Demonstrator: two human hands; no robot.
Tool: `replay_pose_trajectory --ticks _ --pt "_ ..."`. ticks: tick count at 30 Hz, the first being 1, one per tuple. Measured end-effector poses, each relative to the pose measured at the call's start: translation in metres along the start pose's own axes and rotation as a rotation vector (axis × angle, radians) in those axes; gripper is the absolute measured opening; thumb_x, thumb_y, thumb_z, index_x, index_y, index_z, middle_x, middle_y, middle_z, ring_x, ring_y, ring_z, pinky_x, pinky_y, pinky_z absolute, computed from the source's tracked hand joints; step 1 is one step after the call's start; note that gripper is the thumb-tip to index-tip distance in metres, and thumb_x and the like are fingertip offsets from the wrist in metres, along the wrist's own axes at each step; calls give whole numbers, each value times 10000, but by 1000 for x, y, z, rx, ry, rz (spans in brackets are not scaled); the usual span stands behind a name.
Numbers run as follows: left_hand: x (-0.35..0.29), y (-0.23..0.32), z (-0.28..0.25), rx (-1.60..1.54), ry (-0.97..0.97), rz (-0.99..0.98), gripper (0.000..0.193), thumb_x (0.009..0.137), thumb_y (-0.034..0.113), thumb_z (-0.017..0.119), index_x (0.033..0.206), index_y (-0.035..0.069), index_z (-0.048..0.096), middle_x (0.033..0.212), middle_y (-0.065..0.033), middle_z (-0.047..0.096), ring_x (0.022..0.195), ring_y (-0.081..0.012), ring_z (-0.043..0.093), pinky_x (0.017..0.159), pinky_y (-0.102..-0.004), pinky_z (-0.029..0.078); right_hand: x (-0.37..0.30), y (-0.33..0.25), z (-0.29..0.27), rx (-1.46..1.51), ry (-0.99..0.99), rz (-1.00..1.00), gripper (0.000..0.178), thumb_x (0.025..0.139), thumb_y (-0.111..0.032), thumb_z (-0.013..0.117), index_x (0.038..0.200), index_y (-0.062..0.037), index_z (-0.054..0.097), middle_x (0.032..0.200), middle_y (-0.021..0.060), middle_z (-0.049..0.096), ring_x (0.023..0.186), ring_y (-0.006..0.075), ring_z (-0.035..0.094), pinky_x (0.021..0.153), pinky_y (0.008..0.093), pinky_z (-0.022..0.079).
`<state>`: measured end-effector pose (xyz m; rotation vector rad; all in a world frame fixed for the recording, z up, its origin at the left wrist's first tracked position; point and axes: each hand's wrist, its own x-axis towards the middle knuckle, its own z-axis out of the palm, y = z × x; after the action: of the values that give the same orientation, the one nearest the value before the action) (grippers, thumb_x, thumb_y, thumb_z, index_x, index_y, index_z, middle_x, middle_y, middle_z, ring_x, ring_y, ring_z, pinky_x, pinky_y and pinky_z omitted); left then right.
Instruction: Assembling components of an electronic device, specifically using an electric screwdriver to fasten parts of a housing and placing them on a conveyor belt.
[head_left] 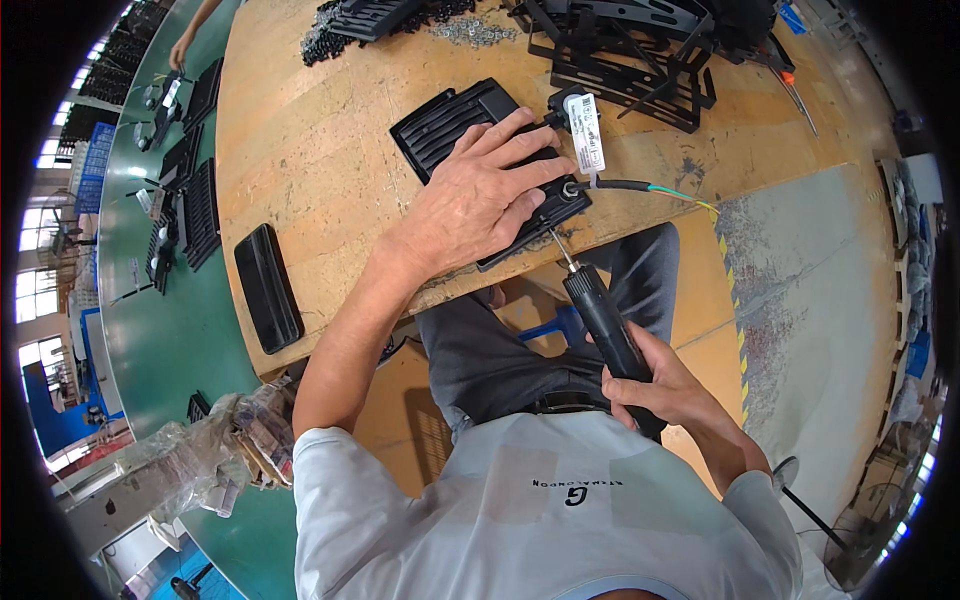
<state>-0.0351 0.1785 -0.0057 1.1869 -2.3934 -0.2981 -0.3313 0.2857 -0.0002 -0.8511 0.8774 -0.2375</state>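
Wooden table stood beside green bench. Black finned housing lay near table's front edge, cable with coloured wires running out rightward. Left hand lay palm-down across housing, fingers slightly apart. Right hand had fingers wrapped around black powered screwdriver, bit reaching housing's near edge; contact unclear. Black phone lay at left, metal brackets beyond.

"What lies at the left of the wooden table?"
"A black phone, near the edge."
"And beyond?"
"A green worktop; at right, yellow-and-black tape on the floor."
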Motion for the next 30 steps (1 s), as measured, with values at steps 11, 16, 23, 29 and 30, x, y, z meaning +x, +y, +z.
replay_pose_trajectory --ticks 11,16,23,29,30 --pt "0 1 1 -44 17 -32 378 941 128 613 1314 147 664 1456 -59 574 1483 -333 375 1184 -582 324 1 -15 2 -11 -15 81 683 900 -160 727 1453 9 364 801 60 581 526 163 617 500 317 481" --pt "2 5 1 -35 6 -32 372 944 126 600 1311 143 665 1470 -57 563 1489 -335 364 1184 -590 319 1 -14 0 -27 -33 64 642 911 -159 729 1423 -3 374 796 39 557 531 134 598 509 300 476" --pt "9 -2 -1 -97 43 89 396 912 343 667 1232 112 696 1359 -77 622 1371 -351 470 1113 -513 359 10 2 -5 -993 349 -330 739 859 -177 789 1436 32 377 984 259 685 820 421 709 738 441 555" --pt "24 16 45 131 200 -63 297 819 472 712 905 202 803 978 53 726 1148 -256 525 906 -630 340 -19 18 -30 -1205 486 -454 769 759 -119 844 1423 4 477 1227 283 644 1088 471 641 888 459 530" --pt "25 11 53 88 244 -34 308 820 477 716 881 185 796 960 48 725 1151 -257 530 898 -624 329 -23 42 -51 -1193 533 -371 768 746 -96 843 1417 7 482 1149 262 662 1013 430 673 867 429 537"
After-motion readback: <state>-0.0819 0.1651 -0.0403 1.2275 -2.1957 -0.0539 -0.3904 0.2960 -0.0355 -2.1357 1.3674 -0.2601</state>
